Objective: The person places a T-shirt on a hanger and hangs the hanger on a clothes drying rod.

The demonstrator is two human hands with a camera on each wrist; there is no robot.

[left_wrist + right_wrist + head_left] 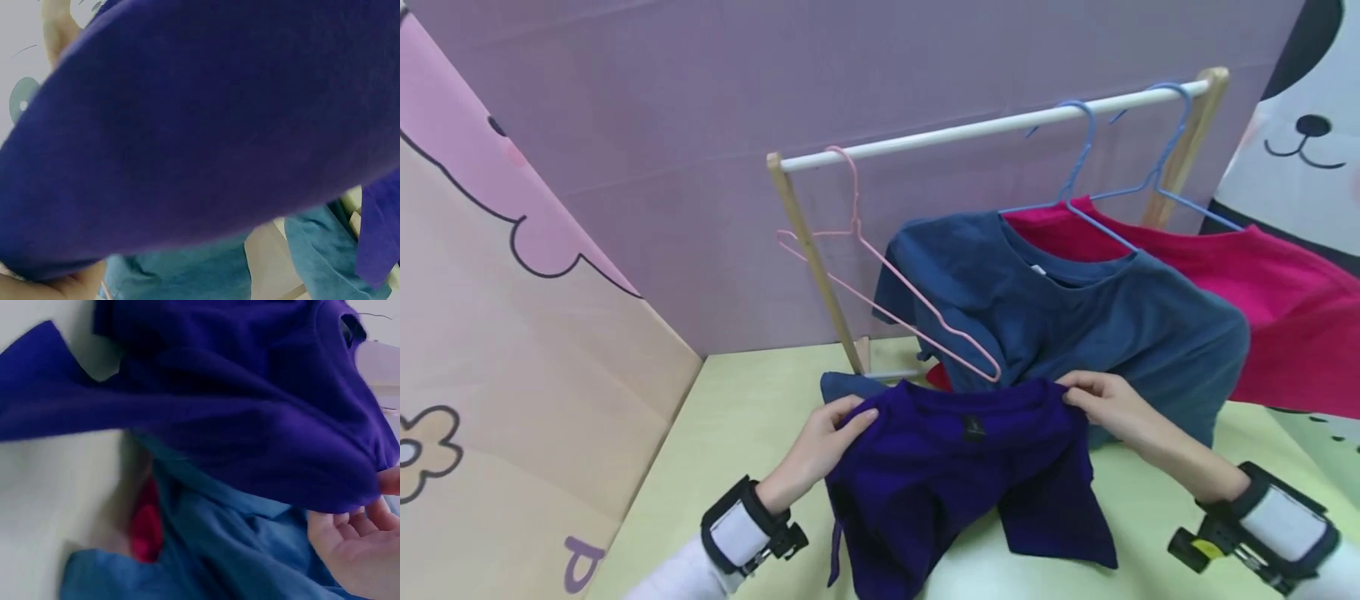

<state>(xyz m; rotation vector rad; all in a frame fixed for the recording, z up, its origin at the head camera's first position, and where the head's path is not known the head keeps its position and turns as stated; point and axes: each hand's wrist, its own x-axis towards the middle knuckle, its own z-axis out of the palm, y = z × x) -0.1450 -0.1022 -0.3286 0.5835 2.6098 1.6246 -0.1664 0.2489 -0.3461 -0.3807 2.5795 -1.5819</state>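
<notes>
A dark purple T-shirt (940, 467) hangs between both hands, its neckline with a small black label facing up. At its left shoulder the left hand (816, 446) pinches the cloth between thumb and fingers. The right hand (1108, 408) pinches the opposite shoulder; in the right wrist view, its fingers (356, 531) lie under the cloth's edge. Purple fabric (200, 131) fills most of the left wrist view and covers much of the left hand. Just behind the T-shirt, a bare pink hanger (925, 304) hangs from the rack.
A rack with a white rail (955, 133) and wooden posts stands on the pale yellow table (752, 417). From it hang a blue T-shirt (1097, 325) and a pinkish-red garment (1300, 317) on blue hangers. A printed panel (497, 333) rises at the left.
</notes>
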